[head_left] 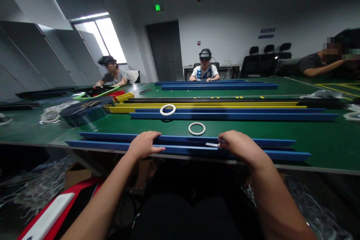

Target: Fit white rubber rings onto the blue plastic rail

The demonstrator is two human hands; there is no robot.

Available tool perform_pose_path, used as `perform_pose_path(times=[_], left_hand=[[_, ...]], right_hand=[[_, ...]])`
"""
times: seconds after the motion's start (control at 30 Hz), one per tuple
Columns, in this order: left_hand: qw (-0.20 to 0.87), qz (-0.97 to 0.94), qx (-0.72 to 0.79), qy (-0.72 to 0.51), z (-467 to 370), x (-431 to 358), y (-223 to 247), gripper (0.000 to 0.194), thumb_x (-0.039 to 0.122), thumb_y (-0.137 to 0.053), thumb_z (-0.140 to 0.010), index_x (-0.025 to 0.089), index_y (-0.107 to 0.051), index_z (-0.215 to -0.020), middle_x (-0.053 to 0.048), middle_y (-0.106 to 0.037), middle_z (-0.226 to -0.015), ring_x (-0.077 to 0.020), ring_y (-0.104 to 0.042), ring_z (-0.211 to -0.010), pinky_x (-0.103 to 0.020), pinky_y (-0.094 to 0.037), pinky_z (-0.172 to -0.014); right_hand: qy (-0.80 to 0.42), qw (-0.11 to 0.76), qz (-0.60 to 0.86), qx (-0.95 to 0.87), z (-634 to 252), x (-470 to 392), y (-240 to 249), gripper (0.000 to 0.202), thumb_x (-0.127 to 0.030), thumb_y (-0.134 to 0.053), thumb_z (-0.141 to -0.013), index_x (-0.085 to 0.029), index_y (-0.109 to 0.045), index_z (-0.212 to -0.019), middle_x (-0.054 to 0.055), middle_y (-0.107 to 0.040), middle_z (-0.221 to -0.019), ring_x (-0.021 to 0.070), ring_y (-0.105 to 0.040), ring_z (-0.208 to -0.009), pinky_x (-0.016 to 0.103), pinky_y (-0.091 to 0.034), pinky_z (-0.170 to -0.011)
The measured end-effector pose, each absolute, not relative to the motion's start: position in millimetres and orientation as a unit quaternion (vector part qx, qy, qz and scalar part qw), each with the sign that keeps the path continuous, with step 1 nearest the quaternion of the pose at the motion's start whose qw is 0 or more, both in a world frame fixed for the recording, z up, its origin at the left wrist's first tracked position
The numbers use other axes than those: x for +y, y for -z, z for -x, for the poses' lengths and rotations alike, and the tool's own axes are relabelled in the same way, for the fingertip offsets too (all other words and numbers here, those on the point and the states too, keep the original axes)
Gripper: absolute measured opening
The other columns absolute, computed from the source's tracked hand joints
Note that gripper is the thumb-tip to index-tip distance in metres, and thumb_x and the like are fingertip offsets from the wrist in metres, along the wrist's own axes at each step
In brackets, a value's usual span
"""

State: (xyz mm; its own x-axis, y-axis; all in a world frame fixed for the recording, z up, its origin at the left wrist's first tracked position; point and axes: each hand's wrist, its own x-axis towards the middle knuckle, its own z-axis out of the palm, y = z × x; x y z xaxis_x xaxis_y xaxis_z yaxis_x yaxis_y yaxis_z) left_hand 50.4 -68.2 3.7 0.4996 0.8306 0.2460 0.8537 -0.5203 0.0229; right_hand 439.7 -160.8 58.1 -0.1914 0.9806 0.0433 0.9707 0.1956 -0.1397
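Across the near edge of the table lies a long blue channel [107, 144] with two raised walls. My left hand [143, 144] rests over it, thumb at the near wall and fingers at the far wall, spread apart. To its right, my right hand [239, 145] is closed, pinching a short white strip [211, 144] over the channel. Just beyond the channel a white tape roll [197, 128] lies flat. Another white tape roll [168, 110] sits on a second blue channel [233, 116] farther back.
Yellow channels [197, 105] and a black channel [317, 102] lie farther back, with more blue channels [219, 87] beyond. A yellow bin [125, 98] and a dark round item [84, 112] stand at left. Co-workers [205, 68] sit around the green table [332, 135].
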Motion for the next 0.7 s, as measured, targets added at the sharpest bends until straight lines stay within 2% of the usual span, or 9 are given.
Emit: perform_pose_path(times=[0.13, 0.3, 0.43, 0.6, 0.7], left_hand=[[0.054, 0.864, -0.489, 0.106, -50.0, -67.8, -3.3, 0.072, 0.074, -0.055, -0.074, 0.022, -0.062, -0.124, -0.01, -0.068, -0.12, -0.0285, -0.062, -0.11, -0.039, -0.046, -0.098], [0.058, 0.864, -0.488, 0.108, -50.4, -68.5, -3.8, 0.071, 0.073, -0.056, -0.074, 0.023, -0.063, -0.123, -0.009, -0.068, -0.119, -0.0283, -0.063, -0.109, -0.038, -0.047, -0.097], [0.059, 0.866, -0.483, 0.114, -49.7, -67.9, -2.8, 0.071, 0.073, -0.056, -0.074, 0.022, -0.063, -0.123, -0.009, -0.069, -0.118, -0.0281, -0.063, -0.108, -0.039, -0.047, -0.097], [0.067, 0.868, -0.479, 0.115, -48.3, -65.7, 0.6, 0.073, 0.075, -0.055, -0.074, 0.021, -0.063, -0.123, -0.009, -0.069, -0.118, -0.0281, -0.063, -0.107, -0.039, -0.047, -0.096], [0.069, 0.869, -0.476, 0.117, -47.5, -64.8, 2.1, 0.073, 0.076, -0.054, -0.075, 0.023, -0.063, -0.124, -0.009, -0.069, -0.118, -0.0281, -0.062, -0.108, -0.039, -0.047, -0.095]], right_hand=[[-0.048, 0.092, 0.602, -0.791, -436.4, -164.7, -62.1, 0.016, -0.029, -0.058, -0.085, -0.024, -0.072, -0.088, 0.007, -0.07, -0.086, 0.0176, -0.063, -0.079, 0.026, -0.038, -0.066], [-0.005, 0.03, 0.651, -0.758, -435.3, -159.9, -55.2, 0.015, -0.03, -0.058, -0.084, -0.022, -0.07, -0.082, 0.008, -0.071, -0.084, 0.0207, -0.064, -0.075, 0.029, -0.035, -0.061], [0.037, 0.012, 0.672, -0.74, -440.7, -157.1, -51.6, 0.015, -0.029, -0.057, -0.083, -0.021, -0.07, -0.084, 0.01, -0.072, -0.088, 0.0229, -0.065, -0.078, 0.03, -0.034, -0.061], [-0.008, -0.022, 0.689, -0.724, -449.5, -155.2, -50.3, 0.019, -0.035, -0.059, -0.082, -0.021, -0.071, -0.082, 0.01, -0.072, -0.086, 0.0221, -0.064, -0.075, 0.029, -0.032, -0.058], [-0.05, 0.004, 0.656, -0.753, -451.0, -147.4, -46.4, 0.024, -0.041, -0.057, -0.085, -0.021, -0.068, -0.079, 0.008, -0.07, -0.081, 0.0184, -0.06, -0.07, 0.028, -0.03, -0.057]])
